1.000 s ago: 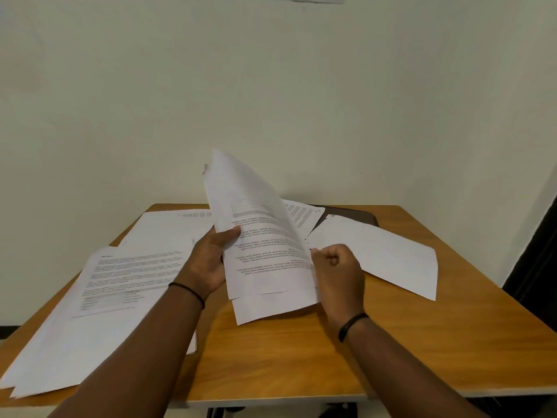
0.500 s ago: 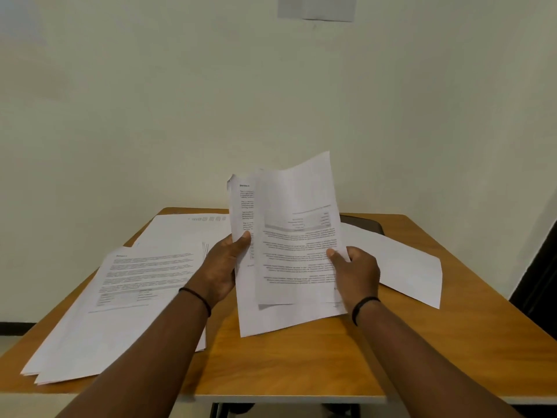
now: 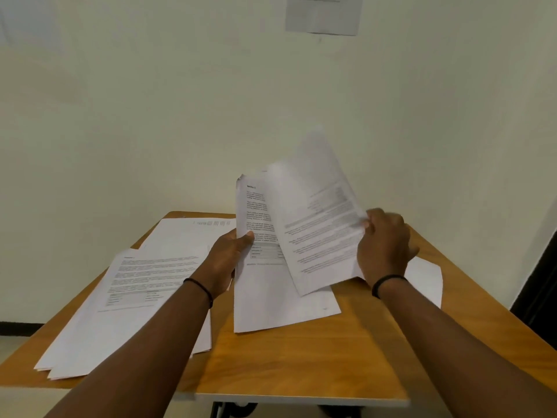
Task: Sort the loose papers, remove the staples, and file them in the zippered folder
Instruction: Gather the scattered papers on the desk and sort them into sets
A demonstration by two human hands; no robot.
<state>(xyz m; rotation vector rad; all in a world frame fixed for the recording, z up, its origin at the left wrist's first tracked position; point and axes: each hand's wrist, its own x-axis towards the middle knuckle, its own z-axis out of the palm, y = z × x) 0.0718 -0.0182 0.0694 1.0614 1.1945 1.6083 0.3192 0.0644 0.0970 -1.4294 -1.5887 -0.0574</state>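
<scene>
A: Head view: our left hand (image 3: pixel 224 260) grips the held sheets (image 3: pixel 265 282) at their left edge; the right hand (image 3: pixel 384 245) pinches the top sheet (image 3: pixel 319 224), blurred, above the counter (image 3: pixel 301 363) middle.

B: Light, floppy paper, we'd judge; hold near edges. Sorted stack (image 3: pixel 126 309) sits at the left edge.

Printed sheets (image 3: pixel 313 236) held raised; paper stack (image 3: pixel 126 312) flat on table's left.

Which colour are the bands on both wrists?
Black: left band, right band, in the head view.
</scene>
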